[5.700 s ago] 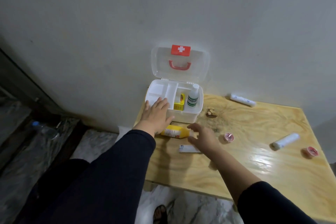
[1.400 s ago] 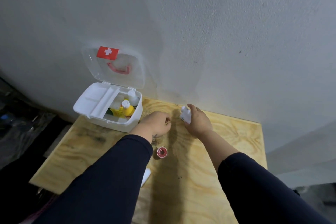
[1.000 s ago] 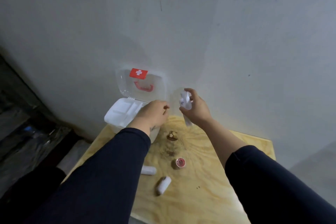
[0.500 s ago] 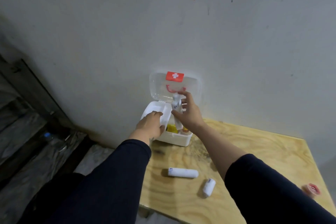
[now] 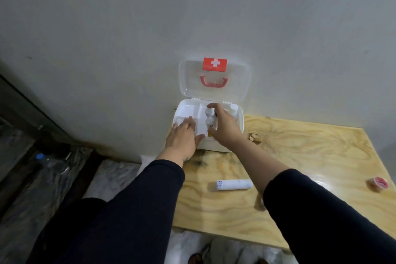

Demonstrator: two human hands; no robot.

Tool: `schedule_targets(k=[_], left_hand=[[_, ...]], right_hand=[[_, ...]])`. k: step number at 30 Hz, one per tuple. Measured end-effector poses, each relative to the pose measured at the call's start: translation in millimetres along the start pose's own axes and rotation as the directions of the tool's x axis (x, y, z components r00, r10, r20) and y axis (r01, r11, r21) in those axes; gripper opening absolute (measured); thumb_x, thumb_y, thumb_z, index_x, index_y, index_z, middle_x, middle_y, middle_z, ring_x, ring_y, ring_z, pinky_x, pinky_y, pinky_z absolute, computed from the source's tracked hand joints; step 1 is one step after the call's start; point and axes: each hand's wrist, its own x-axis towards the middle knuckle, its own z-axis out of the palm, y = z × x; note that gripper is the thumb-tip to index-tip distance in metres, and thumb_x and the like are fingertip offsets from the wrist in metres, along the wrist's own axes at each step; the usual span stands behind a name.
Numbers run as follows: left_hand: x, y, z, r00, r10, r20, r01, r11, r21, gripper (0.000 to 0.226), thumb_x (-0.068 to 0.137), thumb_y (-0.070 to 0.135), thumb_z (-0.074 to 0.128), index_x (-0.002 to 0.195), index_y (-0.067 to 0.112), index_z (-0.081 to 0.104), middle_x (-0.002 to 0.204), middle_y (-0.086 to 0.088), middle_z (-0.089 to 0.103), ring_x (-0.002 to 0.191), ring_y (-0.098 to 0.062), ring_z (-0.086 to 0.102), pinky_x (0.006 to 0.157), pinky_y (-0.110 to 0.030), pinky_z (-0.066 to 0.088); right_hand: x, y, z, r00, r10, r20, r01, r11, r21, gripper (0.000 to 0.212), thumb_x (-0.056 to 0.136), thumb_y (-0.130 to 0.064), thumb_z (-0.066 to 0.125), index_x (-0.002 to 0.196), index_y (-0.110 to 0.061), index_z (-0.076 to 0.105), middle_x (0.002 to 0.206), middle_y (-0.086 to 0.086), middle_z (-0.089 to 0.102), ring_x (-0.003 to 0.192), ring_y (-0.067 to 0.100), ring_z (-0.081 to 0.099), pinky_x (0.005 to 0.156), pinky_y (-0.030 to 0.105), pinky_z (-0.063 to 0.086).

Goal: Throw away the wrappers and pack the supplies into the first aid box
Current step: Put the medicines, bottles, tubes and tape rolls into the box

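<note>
Landmark: the first aid box [image 5: 240,126], white, stands open at the far left corner of my wooden tabletop [image 5: 300,156], against a grey wall [image 5: 150,17].
Box lid: its clear lid [image 5: 235,88] is up and leans on the wall; it carries a red label with a white cross [image 5: 214,64] and a red handle [image 5: 213,82].
Inside the box: a white tray with dividers [image 5: 188,111] fills the left part. A white bottle cap [image 5: 233,106] shows at the back right. Something yellow peeks out under my right hand; I cannot tell what it is.
My left hand [image 5: 183,137]: flat and open, palm down, fingers spread on the tray at the box's front left corner, gripping nothing.
My right hand [image 5: 225,126]: reaches over the middle of the box, fingers closed around a small white bottle [image 5: 209,118], held roughly upright above the compartment right of the tray.
My arms: both stretch forward in dark sleeves [image 5: 139,210]; the right forearm crosses the tabletop in front of the box.
In front of the box: a white bandage roll [image 5: 234,185] lies on its side on the tabletop, just left of my right forearm.
Right of the box: a small brown scrap [image 5: 254,136] lies close by; a pink tape roll [image 5: 378,184] sits well apart, near the tabletop's right edge.
Left of the box: off the tabletop, on the floor, a clear plastic bottle with a blue cap [image 5: 51,162].
</note>
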Motion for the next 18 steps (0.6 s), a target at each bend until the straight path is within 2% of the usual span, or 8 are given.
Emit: schedule_targets(k=[4,9,13,18], left_hand=[[4.0,-5.1,2.7,1.000,0.028,0.003,-0.028,1.000,0.012,0.066,0.102,0.047,0.027,0.155,0.011,0.012,0.164,-0.004,0.008,0.151,-0.023,0.012,0.122,-0.035,0.007],[3.3,-4.2,3.0,0.999,0.024,0.033,-0.024,1.000,0.006,0.064,0.103,0.045,0.027,0.155,0.011,0.011,0.165,-0.002,0.004,0.152,-0.023,0.008,0.122,-0.035,0.003],[9.1,-7.7,7.4,0.998,0.049,0.025,-0.049,0.999,0.018,0.065,0.103,0.046,0.027,0.155,0.010,0.013,0.165,-0.004,0.003,0.152,-0.018,0.007,0.123,-0.036,0.001],[9.2,-8.1,7.0,0.998,0.057,0.023,-0.058,0.998,0.022,0.064,0.103,0.046,0.028,0.155,0.010,0.015,0.165,-0.004,0.005,0.152,-0.019,0.009,0.123,-0.036,0.002]], right_hand=[[0.8,-0.6,-1.1,1.000,0.015,0.024,-0.014,0.997,-0.070,0.059,0.078,-0.003,0.064,0.130,-0.016,0.039,0.121,0.014,0.058,0.088,0.027,0.056,0.074,0.039,0.049],[-2.5,1.8,0.8,0.998,0.036,0.050,-0.031,0.994,-0.102,0.057,0.080,-0.008,0.065,0.129,-0.015,0.038,0.115,0.015,0.060,0.093,0.030,0.060,0.075,0.040,0.051],[-2.8,5.7,4.1,0.990,0.127,0.064,-0.125,0.991,-0.045,0.055,0.082,-0.010,0.066,0.130,-0.013,0.039,0.118,0.017,0.061,0.101,0.034,0.060,0.085,0.044,0.052],[-2.0,4.8,5.3,0.983,0.168,0.069,-0.166,0.985,-0.037,0.054,0.080,-0.011,0.070,0.128,-0.012,0.044,0.123,0.015,0.058,0.110,0.031,0.056,0.091,0.041,0.049]])
